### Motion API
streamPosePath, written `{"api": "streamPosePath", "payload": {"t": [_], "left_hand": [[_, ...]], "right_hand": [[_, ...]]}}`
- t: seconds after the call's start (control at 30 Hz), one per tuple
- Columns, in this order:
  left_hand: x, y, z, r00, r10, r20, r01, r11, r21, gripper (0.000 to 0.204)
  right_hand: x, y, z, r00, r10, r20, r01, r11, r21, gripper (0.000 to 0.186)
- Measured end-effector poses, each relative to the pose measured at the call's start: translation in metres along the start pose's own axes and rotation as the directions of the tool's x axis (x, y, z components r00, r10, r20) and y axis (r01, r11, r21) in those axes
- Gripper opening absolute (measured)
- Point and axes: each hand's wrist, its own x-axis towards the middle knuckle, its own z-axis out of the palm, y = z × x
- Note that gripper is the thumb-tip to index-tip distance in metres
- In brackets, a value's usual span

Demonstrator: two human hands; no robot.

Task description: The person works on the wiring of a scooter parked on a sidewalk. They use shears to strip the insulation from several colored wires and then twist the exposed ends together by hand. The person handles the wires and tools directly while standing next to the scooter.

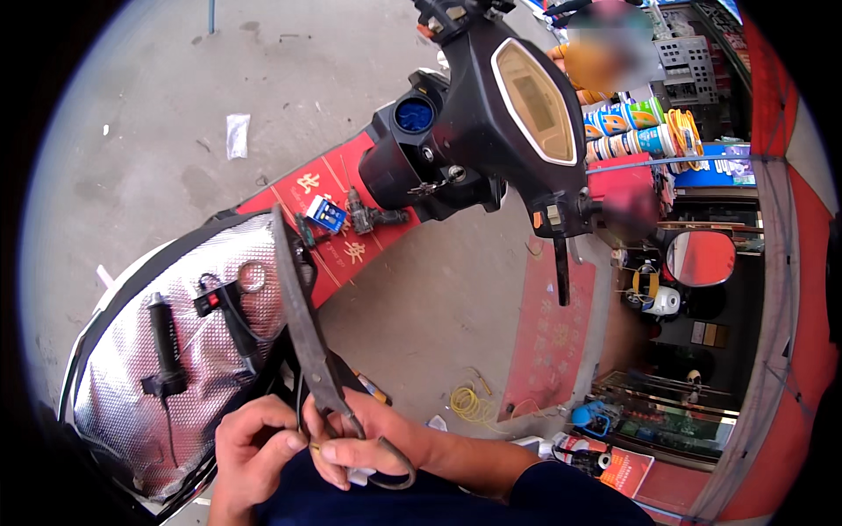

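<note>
A pair of large dark scissors (307, 324) is in my right hand (373, 438), the blades pointing up and away and a looped handle hanging below the fingers. My left hand (256, 447) is close beside it, thumb and fingers pinched on a thin dark cable (299, 393). Left of the hands, a silver quilted cover (114, 394) lies over the scooter seat. On it rest a black handlebar grip (164, 337) with a cable and a second black grip (235, 324) with a red switch. The ends of the cable are hidden by my fingers.
Ahead stands the black scooter front (474, 105) with its display and a mirror (700, 258). A drill (368, 215) and a blue-white box (326, 213) lie on the red footboard mat (338, 171). Coiled yellow wire (472, 403) lies on the floor. Shop shelves fill the right.
</note>
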Motion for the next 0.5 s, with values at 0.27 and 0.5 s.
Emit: {"api": "streamPosePath", "payload": {"t": [0.27,0.5], "left_hand": [[0.032,-0.002,0.001,0.979,-0.185,0.084,0.19,0.98,-0.054,0.01],[0.063,0.005,0.025,0.964,-0.236,0.124,0.234,0.972,0.034,0.01]], "right_hand": [[0.008,-0.02,-0.044,0.978,0.189,-0.089,-0.174,0.974,0.146,0.026],[0.01,-0.025,-0.078,0.983,0.18,-0.039,-0.166,0.957,0.236,0.028]]}}
